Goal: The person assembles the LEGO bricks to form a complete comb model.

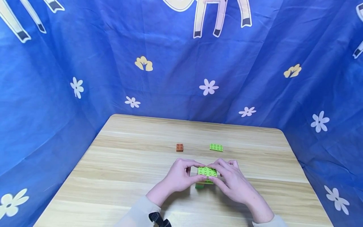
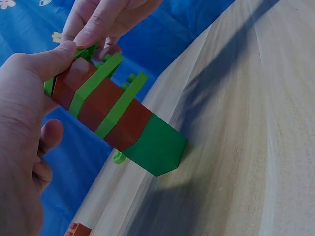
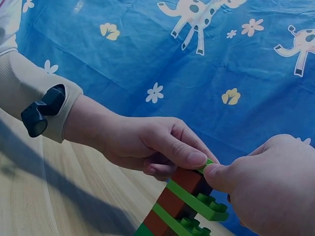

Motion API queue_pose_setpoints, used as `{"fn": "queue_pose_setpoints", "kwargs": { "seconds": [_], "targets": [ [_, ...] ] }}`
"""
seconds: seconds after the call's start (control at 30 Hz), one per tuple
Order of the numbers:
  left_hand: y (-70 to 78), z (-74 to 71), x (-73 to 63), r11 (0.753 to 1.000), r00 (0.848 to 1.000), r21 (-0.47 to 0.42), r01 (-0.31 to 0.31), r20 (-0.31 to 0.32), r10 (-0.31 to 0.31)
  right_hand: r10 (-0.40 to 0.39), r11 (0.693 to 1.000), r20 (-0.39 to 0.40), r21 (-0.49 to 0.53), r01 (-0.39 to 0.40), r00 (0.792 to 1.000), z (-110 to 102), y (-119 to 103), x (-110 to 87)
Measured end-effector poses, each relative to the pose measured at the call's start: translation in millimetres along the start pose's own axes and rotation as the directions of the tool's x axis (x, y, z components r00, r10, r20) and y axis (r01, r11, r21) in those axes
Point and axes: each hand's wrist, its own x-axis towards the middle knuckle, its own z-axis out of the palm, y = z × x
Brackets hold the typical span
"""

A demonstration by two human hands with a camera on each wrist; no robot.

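Note:
A tower of toy building bricks [image 2: 101,103] stands on the table in front of me. Its bottom is a dark green brick [image 2: 156,145], and above it brown bricks alternate with lime green plates that jut out to one side. On top lies a studded lime green plate [image 1: 207,171]. My left hand [image 1: 181,175] pinches this plate at its left end, thumb on the near edge and forefinger on the far edge. From the other end my right hand [image 1: 232,179] pinches it the same way, with both thumbs meeting at the near edge.
Farther back on the wooden table [image 1: 127,157] lie a small brown brick [image 1: 179,147] and a loose lime green plate [image 1: 216,147]. A blue curtain [image 1: 175,82] with flowers and animals hangs behind and on both sides of the table.

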Motion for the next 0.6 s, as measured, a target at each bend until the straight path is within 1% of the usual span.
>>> {"fn": "queue_pose_setpoints", "kwargs": {
  "seconds": [0.3, 0.47, 0.6],
  "targets": [
    [-0.2, 1.2, -0.2, 0.998, 0.998, -0.024, 0.057, 0.007, -0.057, 0.002, 1.000, -0.002, 0.009, -0.002, 1.000, 1.5, 1.9, -0.5],
    [-1.7, 3.9, -1.4, 0.996, 0.998, -0.051, 0.070, -0.006, -0.070, 0.010, 0.999, -0.006, 0.031, -0.009, 1.000, 1.9, 2.7, -0.5],
    [-1.6, 5.4, -1.8, 0.994, 0.997, -0.081, 0.067, -0.019, -0.069, 0.018, 0.998, -0.003, 0.054, -0.018, 1.000, 1.3, 2.7, -0.3]
  ]
}}
